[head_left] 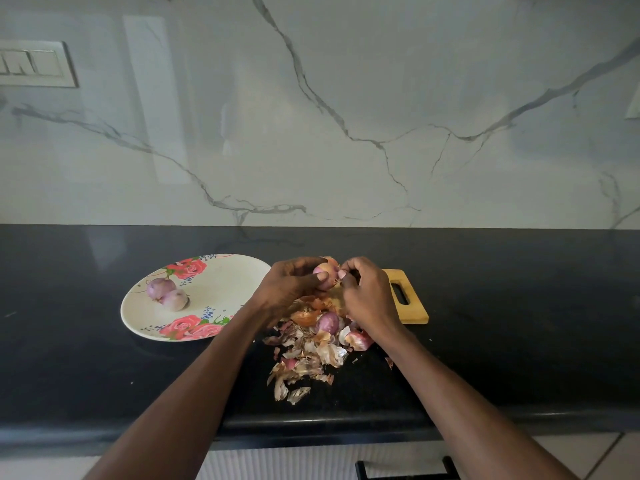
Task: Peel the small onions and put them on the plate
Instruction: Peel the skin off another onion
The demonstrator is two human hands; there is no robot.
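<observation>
Both hands meet above the black surface [104, 358]: the left hand [289, 284] curls around a small onion [325, 273] while the right hand [362, 289] pinches skin at its side. Below them lies a heap of peels [308, 358] reaching toward the front edge. The floral plate [221, 282], left of the hands, holds two peeled onions [166, 294]. A wooden cutting board [412, 306] juts out on the right.
</observation>
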